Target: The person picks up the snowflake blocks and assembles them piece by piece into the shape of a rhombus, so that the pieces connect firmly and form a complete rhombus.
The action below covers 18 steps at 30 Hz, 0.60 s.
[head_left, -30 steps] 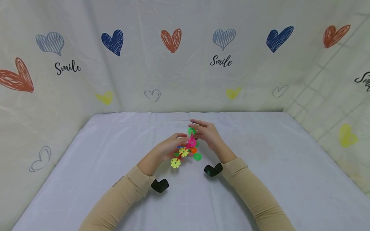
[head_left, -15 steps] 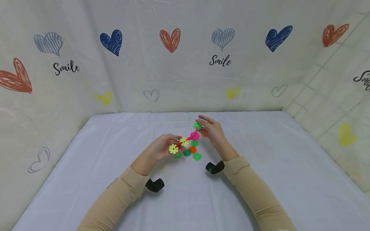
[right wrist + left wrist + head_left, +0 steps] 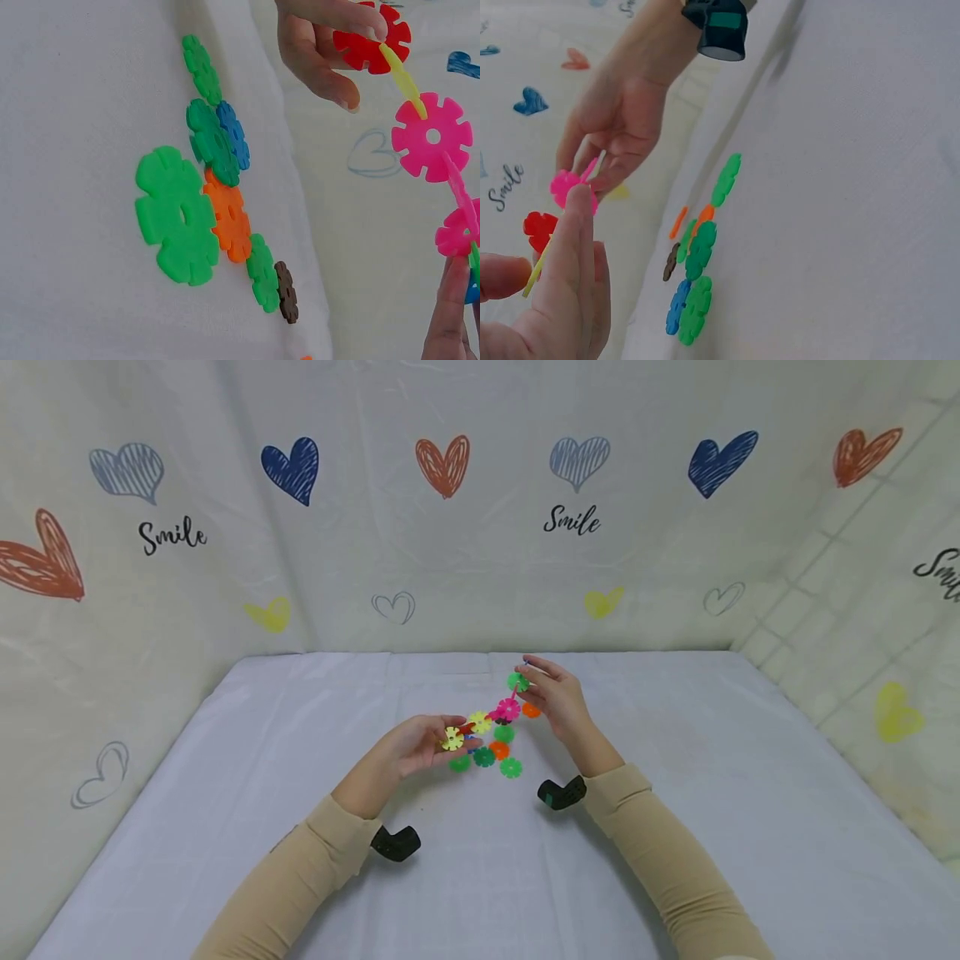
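A chain of notched plastic snowflake discs (image 3: 508, 708) stretches between both hands above the table. It runs from yellow and red discs through pink to green and blue. My left hand (image 3: 408, 752) pinches the yellow disc (image 3: 452, 738) at the chain's left end; in the left wrist view, the thumb and straight fingers hold this disc (image 3: 537, 271) edge-on beside a red disc (image 3: 540, 231). Higher and to the right, my right hand (image 3: 561, 706) holds the other end by a green disc (image 3: 517, 682) and a blue disc (image 3: 472, 289), which its fingers partly hide.
Several loose discs lie on the white cloth (image 3: 480, 877) below the chain: green (image 3: 178, 216), dark green (image 3: 212, 141), orange (image 3: 229, 217), blue (image 3: 234, 135) and brown (image 3: 286, 291). A white curtain (image 3: 495, 560) printed with hearts hangs behind the table.
The hands have moved apart, the right one up and rightward, the left one leftward. The dangling yellow end has risen into the left hand's pinch, and the chain is stretched out, uncovering loose discs.
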Each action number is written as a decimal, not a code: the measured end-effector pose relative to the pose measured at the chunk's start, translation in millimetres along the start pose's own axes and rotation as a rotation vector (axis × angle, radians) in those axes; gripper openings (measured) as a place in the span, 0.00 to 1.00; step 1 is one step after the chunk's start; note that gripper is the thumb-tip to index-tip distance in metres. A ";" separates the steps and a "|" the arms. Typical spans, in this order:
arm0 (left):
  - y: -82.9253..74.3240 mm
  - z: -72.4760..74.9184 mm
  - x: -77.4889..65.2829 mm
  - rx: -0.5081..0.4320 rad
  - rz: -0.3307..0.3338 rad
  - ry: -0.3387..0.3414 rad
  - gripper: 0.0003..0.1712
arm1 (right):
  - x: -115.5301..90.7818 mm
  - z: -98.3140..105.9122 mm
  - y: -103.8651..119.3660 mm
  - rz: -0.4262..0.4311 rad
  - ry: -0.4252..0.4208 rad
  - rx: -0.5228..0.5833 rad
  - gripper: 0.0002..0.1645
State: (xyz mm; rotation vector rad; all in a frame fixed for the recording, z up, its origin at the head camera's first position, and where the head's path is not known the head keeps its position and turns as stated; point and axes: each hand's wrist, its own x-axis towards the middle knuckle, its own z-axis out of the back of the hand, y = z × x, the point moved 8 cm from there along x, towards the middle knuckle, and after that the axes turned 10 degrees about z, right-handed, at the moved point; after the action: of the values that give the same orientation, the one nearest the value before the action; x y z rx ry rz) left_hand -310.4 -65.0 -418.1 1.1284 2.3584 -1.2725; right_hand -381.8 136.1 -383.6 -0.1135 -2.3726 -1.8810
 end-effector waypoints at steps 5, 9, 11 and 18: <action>-0.4 2.9 0.6 -0.046 -0.006 -0.004 0.34 | -0.9 2.0 2.3 0.007 0.005 0.002 0.28; -4.5 7.0 -0.1 -0.035 -0.046 -0.051 0.33 | -1.1 2.0 3.4 0.013 0.012 0.014 0.29; -6.9 9.1 -0.5 0.000 -0.068 -0.089 0.32 | -1.2 2.0 3.1 0.009 0.012 0.016 0.29; -10.9 12.7 -1.1 -0.045 -0.112 -0.110 0.34 | -1.1 4.7 1.1 -0.007 0.000 0.027 0.29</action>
State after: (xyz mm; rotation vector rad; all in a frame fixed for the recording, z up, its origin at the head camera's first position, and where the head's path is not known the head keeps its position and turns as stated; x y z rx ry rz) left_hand -319.4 -79.1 -418.5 0.9010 2.3847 -1.2755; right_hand -380.8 140.9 -383.8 -0.1032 -2.4005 -1.8521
